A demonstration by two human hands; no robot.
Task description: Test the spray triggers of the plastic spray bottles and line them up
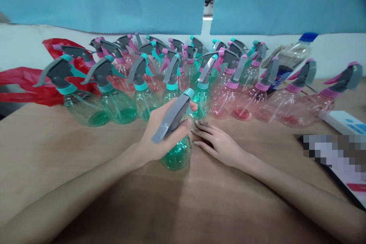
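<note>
My left hand (161, 129) is wrapped around the neck of a green spray bottle (177, 155) with a grey trigger head and a turquoise nozzle. The bottle is near the middle of the table, in front of the others; whether its base touches the wood I cannot tell. Just right of it, my right hand (221, 143) has its fingers stretched out low over the table, holding nothing. Beyond both hands, green spray bottles (122, 106) stand toward the left and pink spray bottles (243, 101) toward the right.
Red plastic bags (34, 84) lie at the left behind the bottles. At the back right leans a large clear bottle (296, 51) with a blue cap. A white box (347, 122) and a dark-edged flat object (328, 171) lie on the wooden table (128, 206) at the right.
</note>
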